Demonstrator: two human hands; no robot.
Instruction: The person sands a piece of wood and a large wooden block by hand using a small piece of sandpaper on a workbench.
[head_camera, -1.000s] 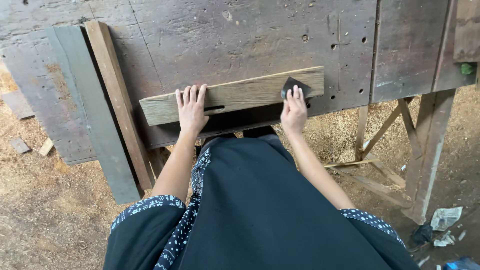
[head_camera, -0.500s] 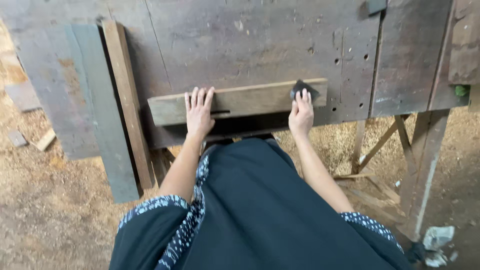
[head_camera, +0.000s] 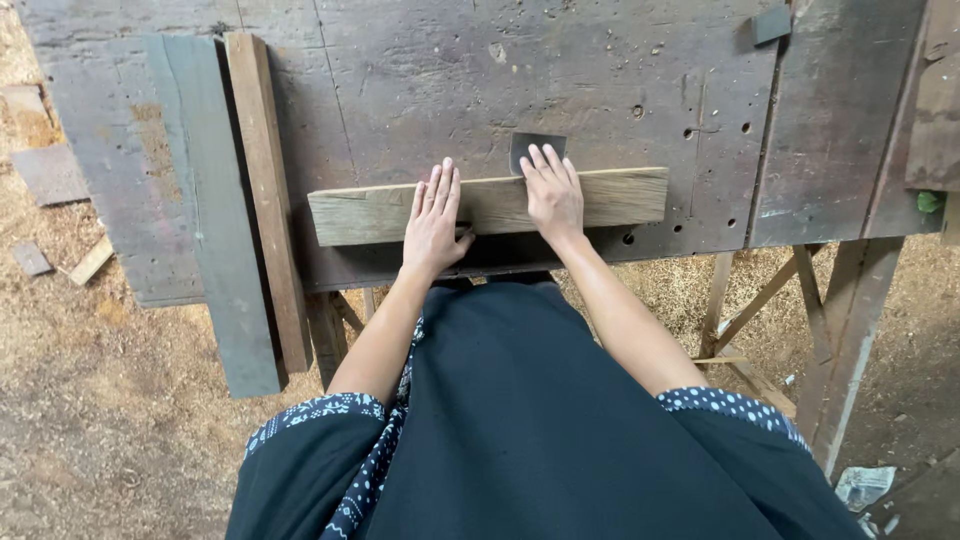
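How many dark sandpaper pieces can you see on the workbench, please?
2: one sandpaper piece under the right hand on the pale plank, another spare piece at the bench's far right edge. More may be hidden.

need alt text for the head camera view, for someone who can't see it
Seen from above, a person's left hand lies flat on a pale wooden plank across a weathered workbench, while the right hand presses a dark sanding sheet at the plank's far edge. Two loose boards lie at the bench's left end, above a sawdust floor.
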